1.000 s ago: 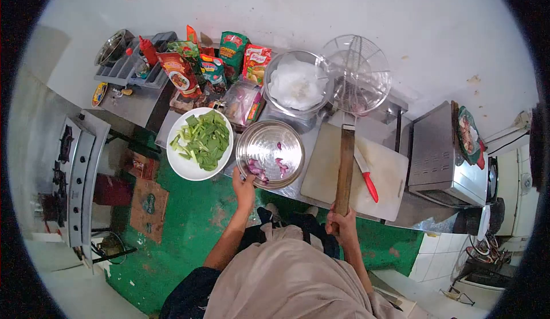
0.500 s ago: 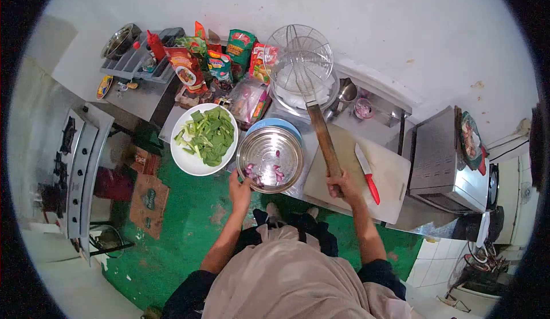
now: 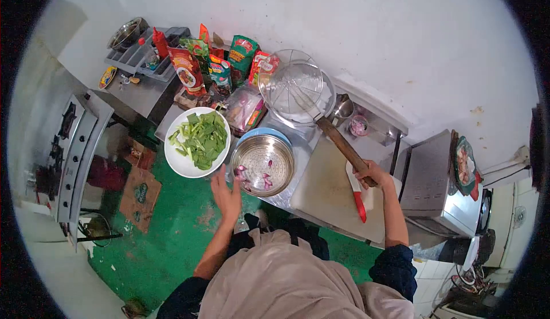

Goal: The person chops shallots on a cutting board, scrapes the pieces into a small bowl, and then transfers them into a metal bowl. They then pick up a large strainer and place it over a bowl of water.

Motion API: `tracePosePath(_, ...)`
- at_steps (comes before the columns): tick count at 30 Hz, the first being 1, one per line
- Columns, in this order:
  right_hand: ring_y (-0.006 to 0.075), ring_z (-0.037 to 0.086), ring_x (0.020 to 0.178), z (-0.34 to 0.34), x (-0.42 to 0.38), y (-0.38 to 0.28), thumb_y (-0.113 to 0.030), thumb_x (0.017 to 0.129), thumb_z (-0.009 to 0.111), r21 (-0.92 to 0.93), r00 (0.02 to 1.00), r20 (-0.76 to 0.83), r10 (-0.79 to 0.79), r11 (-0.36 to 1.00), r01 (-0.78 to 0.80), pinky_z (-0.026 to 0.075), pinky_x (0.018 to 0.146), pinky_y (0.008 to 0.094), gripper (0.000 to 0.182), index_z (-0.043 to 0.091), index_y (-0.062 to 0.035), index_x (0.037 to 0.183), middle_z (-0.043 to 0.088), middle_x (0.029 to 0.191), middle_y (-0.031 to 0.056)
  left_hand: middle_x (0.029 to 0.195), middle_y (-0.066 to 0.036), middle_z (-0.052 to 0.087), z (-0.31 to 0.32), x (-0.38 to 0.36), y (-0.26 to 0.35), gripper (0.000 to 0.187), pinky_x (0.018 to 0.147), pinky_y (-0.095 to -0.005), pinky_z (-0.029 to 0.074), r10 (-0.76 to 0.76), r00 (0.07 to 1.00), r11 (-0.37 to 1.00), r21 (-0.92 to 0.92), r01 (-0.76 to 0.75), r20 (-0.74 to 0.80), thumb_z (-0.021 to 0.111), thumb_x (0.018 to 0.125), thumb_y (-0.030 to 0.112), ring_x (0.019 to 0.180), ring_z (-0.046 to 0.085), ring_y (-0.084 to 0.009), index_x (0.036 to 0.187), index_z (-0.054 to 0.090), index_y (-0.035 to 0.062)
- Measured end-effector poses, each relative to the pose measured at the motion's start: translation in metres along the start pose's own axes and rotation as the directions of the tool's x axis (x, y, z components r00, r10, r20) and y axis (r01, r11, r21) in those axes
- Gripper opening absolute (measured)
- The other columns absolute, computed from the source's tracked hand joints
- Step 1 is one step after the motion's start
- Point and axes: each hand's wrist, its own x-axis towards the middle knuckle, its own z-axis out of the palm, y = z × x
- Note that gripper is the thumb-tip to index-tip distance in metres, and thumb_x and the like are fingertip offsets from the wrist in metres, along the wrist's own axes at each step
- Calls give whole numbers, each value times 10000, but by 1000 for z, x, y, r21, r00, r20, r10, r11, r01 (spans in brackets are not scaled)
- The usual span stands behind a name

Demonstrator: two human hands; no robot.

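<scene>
My right hand [image 3: 371,175] is wrapped round the wooden handle of a wire skimmer [image 3: 291,81], whose basket is over a clear container beside the wall. Under that handle lie a red-handled knife [image 3: 359,204] and a white cutting board [image 3: 321,175]. My left hand [image 3: 227,196] has its fingers spread and holds nothing, just left of a steel bowl [image 3: 281,173]. Several shallots [image 3: 266,181] lie inside this bowl. Green chopped leaves [image 3: 201,141] fill a white plate [image 3: 183,171] above my left hand.
Seasoning packets [image 3: 220,72] and a red bottle [image 3: 160,42] stand at the back. A stove [image 3: 71,164] is on the left, an oven-like appliance [image 3: 427,175] on the right. A steel cup [image 3: 342,108] and a small container of sliced shallots [image 3: 359,126] are near the wall.
My left hand has let go of the steel bowl's rim and moved left, fingers spread. My right hand has shifted right with the skimmer, whose basket is lower in view.
</scene>
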Motion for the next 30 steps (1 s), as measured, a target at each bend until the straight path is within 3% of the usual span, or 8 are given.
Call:
tracePosePath(3, 156, 561, 493, -8, -3, -13, -167, 654, 735, -266, 993, -118, -24, 964, -9, 447, 453, 301, 344, 553, -30, 912, 551, 622, 52, 1195, -172, 503, -7, 5, 41, 439, 908, -373, 424, 163, 985, 984, -58, -166, -56, 617, 831, 145, 1062, 509, -269, 1239, 507, 26)
tracePosePath(6, 236, 614, 601, -20, 0, -12, -221, 640, 735, -661, 933, -299, -197, 749, -54, 478, 553, 351, 397, 571, -28, 945, 597, 683, 116, 1161, -143, 514, 30, 28, 86, 390, 875, -329, 441, 38, 990, 892, -452, 26, 133, 588, 841, 105, 1021, 525, -230, 1215, 512, 28)
tracePosePath(8, 293, 640, 679, -29, 5, 4, -256, 637, 720, -808, 848, -340, -406, 588, -42, 500, 625, 392, 409, 585, -43, 959, 628, 751, 165, 1124, -109, 520, 86, 47, 89, 399, 802, -296, 467, -166, 866, 539, -692, 481, 472, 587, 836, 64, 972, 540, -183, 1222, 492, 32)
tracePosePath(11, 364, 628, 779, -37, 0, 2, -320, 626, 706, -758, 860, -386, -334, 646, -89, 483, 720, 428, 433, 597, -37, 935, 636, 811, 203, 984, -61, 556, 155, 74, 99, 442, 727, -274, 470, -292, 731, 198, -709, 677, 617, 599, 813, 68, 834, 560, -146, 1221, 432, 44)
tracePosePath(14, 341, 611, 699, -51, -1, 7, -288, 616, 730, -788, 813, -358, -458, 616, 0, 466, 645, 397, 405, 601, -4, 873, 611, 738, 194, 935, -68, 547, 178, 90, 125, 483, 716, -301, 488, -397, 732, 194, -729, 656, 553, 611, 828, 118, 826, 557, -159, 1229, 353, 47)
tracePosePath(19, 345, 621, 714, -63, 1, -5, -296, 620, 725, -811, 823, -347, -449, 584, -23, 474, 667, 413, 416, 605, -21, 907, 623, 746, 185, 818, -64, 491, 187, 100, 133, 392, 476, -277, 517, -500, 732, 136, -792, 595, 463, 705, 771, 50, 591, 564, -153, 988, 378, 55)
tracePosePath(28, 332, 640, 757, -74, 12, -12, -331, 627, 713, -812, 826, -336, -453, 584, -10, 490, 689, 424, 429, 622, -74, 958, 655, 803, 160, 908, -55, 518, 173, 84, 137, 324, 645, -302, 522, -406, 832, 89, -889, 449, 379, 603, 783, 12, 794, 566, -160, 1052, 426, 51)
tracePosePath(30, 324, 641, 739, -73, 15, -14, -327, 630, 712, -789, 833, -332, -442, 614, 11, 490, 687, 416, 433, 621, -71, 967, 652, 794, 160, 947, -53, 511, 177, 82, 138, 348, 674, -299, 511, -461, 792, 73, -873, 483, 400, 590, 775, 9, 838, 551, -157, 1078, 426, 57)
